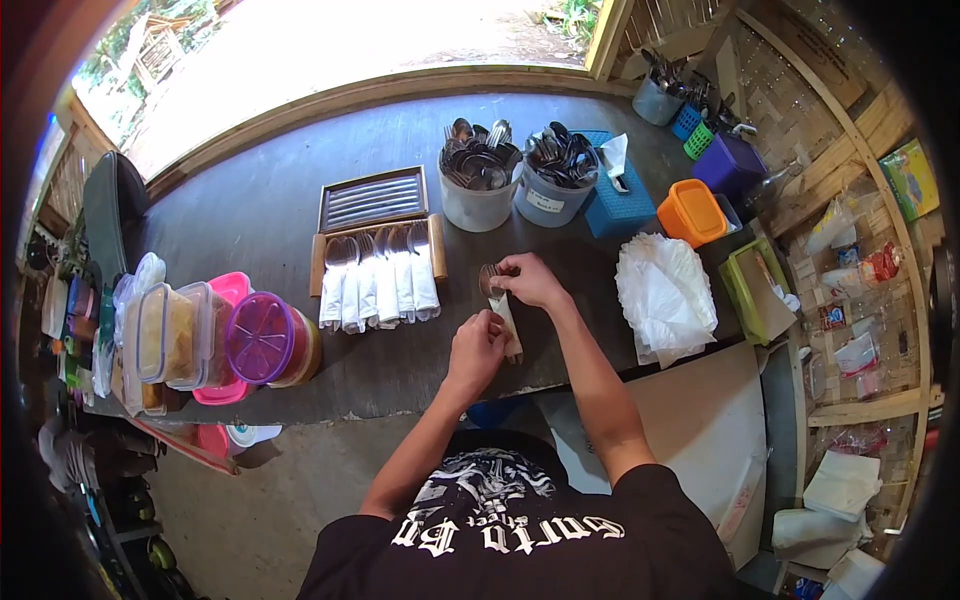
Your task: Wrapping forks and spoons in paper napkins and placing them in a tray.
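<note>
A spoon and fork [487, 279] lie together at the front of the dark tabletop, their handles inside a white paper napkin [510, 328]. With its fingertips, my right hand [534, 279] grips the cutlery near the heads. My left hand [480, 351] pinches the napkin along its left side; its fingers hide part of the wrap. To the left, a wooden tray [438, 247] holds several napkin-wrapped spoon-and-fork sets [379, 289], heads pointing away from me. Behind them, the tray's framed section holds a row of slim metal utensils [373, 201].
Two tubs of cutlery [480, 202] [553, 201] stand beyond my hands, beside a blue tissue box [619, 202]. White napkins [666, 296] are piled at right, near an orange container [691, 214]. Food containers [169, 337] and a purple-lidded jar [260, 337] stand at left.
</note>
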Motion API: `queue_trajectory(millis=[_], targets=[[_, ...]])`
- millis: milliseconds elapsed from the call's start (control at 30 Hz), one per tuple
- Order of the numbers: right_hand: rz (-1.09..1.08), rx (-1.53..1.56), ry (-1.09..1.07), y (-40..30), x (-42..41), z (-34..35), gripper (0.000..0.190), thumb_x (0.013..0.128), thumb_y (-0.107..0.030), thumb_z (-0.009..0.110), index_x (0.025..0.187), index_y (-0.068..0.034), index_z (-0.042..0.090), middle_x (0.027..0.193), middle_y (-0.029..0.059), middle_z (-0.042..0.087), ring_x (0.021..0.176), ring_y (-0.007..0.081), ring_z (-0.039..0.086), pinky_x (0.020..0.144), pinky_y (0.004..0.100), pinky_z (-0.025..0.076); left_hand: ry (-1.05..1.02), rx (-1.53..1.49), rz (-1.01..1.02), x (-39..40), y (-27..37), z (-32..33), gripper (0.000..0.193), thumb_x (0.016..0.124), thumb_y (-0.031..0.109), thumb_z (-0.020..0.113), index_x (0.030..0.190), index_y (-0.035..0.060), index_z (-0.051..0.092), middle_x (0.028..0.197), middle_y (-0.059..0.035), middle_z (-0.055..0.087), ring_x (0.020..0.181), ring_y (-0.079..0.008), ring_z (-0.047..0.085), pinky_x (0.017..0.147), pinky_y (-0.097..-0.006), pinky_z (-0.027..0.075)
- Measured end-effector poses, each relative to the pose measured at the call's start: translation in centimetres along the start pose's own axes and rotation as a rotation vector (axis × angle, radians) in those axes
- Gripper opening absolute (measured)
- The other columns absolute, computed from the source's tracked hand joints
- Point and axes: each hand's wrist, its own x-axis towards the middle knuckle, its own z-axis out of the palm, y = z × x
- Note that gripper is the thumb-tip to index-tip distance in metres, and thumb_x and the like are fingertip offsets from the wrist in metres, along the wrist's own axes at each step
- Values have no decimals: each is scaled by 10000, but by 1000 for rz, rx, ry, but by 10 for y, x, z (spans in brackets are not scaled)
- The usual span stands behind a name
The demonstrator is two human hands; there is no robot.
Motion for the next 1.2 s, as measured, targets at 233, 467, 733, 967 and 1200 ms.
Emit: queue_trajectory(millis=[233,467,733,967,1200], targets=[[33,192,-28,-19,-18,-9,134,957,-88,711,1042,2,661,933,68,721,869,133,666,730,305,535,-25,0,17,-1,4,-3,200,850,64,773,1004,-4,665,885,-154,728,775,-274,742,693,-373,578],[160,380,-58,-34,-33,-18,140,1002,-87,662,1097,-7,599,923,94,708,832,151,690,610,292,550,-16,8,76,-2,2,-2,201,858,76,781,995,-8,661,893,-147,730,749,-254,748,670,-365,574],[75,406,5,-47,-40,-23,82,1007,-51,643,1036,-25,571,898,86,710,804,133,689,605,278,549,-12,-198,5,-4,13,-9,193,905,70,764,1027,-28,652,932,-138,742,836,-201,756,738,-330,583],[17,450,113,-51,-43,-30,80,1010,-15,621,1010,-20,540,908,100,704,833,176,721,652,325,610,-36,-450,-131,-4,14,-6,271,981,154,733,1160,-32,650,1009,-105,747,965,-172,722,839,-313,576],[-11,584,174,-55,-46,-25,108,990,-24,656,979,-12,549,868,78,666,815,136,687,607,311,586,-154,-735,-227,-3,1,-1,329,993,190,728,1226,-38,685,1089,-82,752,961,-126,699,849,-295,568]])
